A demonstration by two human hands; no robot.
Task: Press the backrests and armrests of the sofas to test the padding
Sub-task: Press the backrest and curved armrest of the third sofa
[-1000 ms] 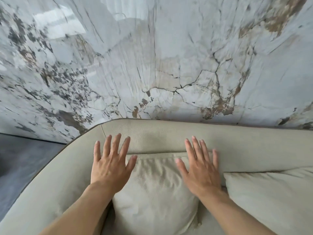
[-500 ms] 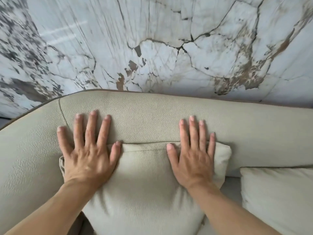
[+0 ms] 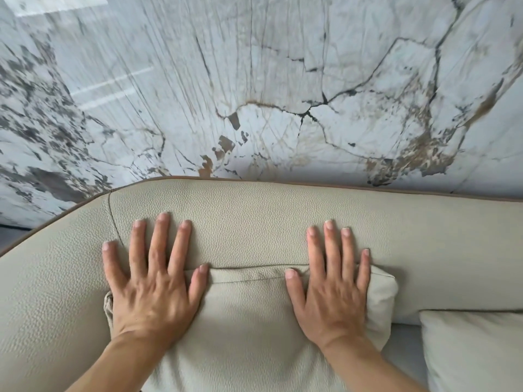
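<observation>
The backrest (image 3: pixel 283 222) runs left to right along the marble wall (image 3: pixel 254 80), padded face toward the camera. Below its top edge, the left hand (image 3: pixel 154 281) and right hand (image 3: pixel 332 281) lie flat, fingers spread, grasping nothing, palms on the loose cushion (image 3: pixel 246 321). Pressing through that cushion could misjudge the backrest padding.

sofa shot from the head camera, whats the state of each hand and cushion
left hand: flat, fingers spread, across beige leather backrest and cushion edge
right hand: flat, fingers on backrest, palm on cushion
beige leather cushion under the hands: leaning on backrest, top edge creased
second beige cushion at right: untouched
</observation>
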